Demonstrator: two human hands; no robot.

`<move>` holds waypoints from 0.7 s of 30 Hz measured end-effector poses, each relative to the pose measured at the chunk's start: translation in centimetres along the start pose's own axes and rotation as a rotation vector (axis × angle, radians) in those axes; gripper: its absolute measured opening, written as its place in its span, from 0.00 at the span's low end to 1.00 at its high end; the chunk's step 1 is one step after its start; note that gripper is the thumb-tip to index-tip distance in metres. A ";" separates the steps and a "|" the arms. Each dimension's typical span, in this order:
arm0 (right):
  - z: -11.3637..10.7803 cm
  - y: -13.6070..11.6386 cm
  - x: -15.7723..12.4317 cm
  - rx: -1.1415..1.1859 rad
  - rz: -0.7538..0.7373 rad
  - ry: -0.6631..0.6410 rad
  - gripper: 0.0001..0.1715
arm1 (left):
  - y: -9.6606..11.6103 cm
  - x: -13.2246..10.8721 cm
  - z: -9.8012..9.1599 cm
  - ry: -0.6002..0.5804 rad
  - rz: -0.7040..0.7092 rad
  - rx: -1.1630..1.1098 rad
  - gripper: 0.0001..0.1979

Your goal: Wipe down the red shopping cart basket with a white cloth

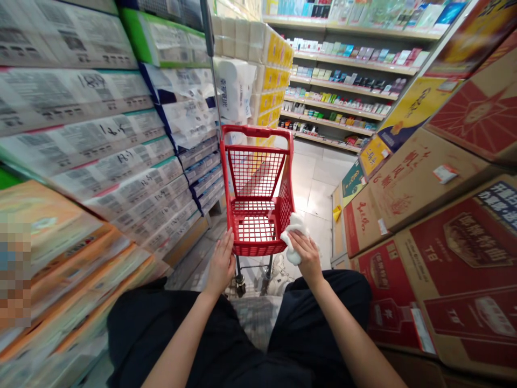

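A small red plastic shopping cart point(257, 131) with a mesh basket stands directly ahead of me on black wheels. My left hand point(221, 262) is on the near left edge of the basket, with its fingers against the red rim. My right hand point(306, 256) holds a crumpled white cloth point(293, 238) against the basket's right side. A thin grey pole point(207, 43) rises from the cart's left side. The lower part of the cart is partly hidden behind my hands.
Stacked packs of paper goods point(97, 134) form a wall on the left. Red and tan cardboard cartons point(440, 258) crowd the right. Tiled floor point(317, 199) runs ahead to stocked shelves point(343, 81). My dark trousers fill the bottom of the view.
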State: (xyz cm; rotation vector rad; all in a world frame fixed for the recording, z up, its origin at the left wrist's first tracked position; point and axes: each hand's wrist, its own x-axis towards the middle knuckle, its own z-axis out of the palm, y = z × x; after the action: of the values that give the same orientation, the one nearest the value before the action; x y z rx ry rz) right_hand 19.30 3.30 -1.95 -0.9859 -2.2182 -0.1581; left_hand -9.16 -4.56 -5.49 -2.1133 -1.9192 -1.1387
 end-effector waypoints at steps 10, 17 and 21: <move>7.0 -13.3 2.5 0.093 0.019 -0.077 0.29 | -0.4 -0.4 -0.3 -0.030 0.019 -0.016 0.38; 5.3 -9.1 1.8 0.041 -0.118 -0.066 0.26 | -0.4 -0.3 -0.3 -0.019 0.024 0.020 0.37; 1.6 -2.2 0.3 -0.021 -0.106 -0.036 0.25 | -0.2 -0.1 0.0 0.003 0.013 0.015 0.38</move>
State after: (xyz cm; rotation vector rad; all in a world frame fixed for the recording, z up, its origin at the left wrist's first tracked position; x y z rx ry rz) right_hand 16.76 2.48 -2.63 -0.8884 -2.3076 -0.2133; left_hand -9.30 -4.62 -5.63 -2.1117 -1.9044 -1.1205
